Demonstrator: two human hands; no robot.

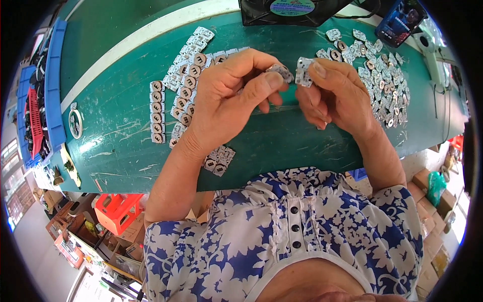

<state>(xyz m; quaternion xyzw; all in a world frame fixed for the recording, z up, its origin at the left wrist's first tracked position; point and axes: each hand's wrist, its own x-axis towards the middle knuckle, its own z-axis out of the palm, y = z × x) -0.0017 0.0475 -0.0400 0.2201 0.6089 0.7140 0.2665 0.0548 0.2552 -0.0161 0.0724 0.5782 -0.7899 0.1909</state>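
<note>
My left hand (221, 100) pinches a small grey-white circuit board (283, 73) between thumb and forefinger, above the green tabletop. Close beside it, a second small circuit board (303, 73) stands upright in the thumb and fingers of my right hand (344, 90); a narrow gap parts the two boards. Left of my left hand lies a straight column of boards (157, 111) with round brown-rimmed parts. More rows of boards (186, 93) run partly behind that hand, and a small cluster of them (219, 160) lies under my left wrist. Beyond my right hand spreads a loose heap of boards (385, 83).
A black fan (289, 14) stands at the far edge, with a phone (401, 22) and a white handheld device (431, 55) to its right. At left are a white ring (75, 124) and a blue crate (54, 95) holding a red basket (34, 121). A red stool (118, 214) stands below.
</note>
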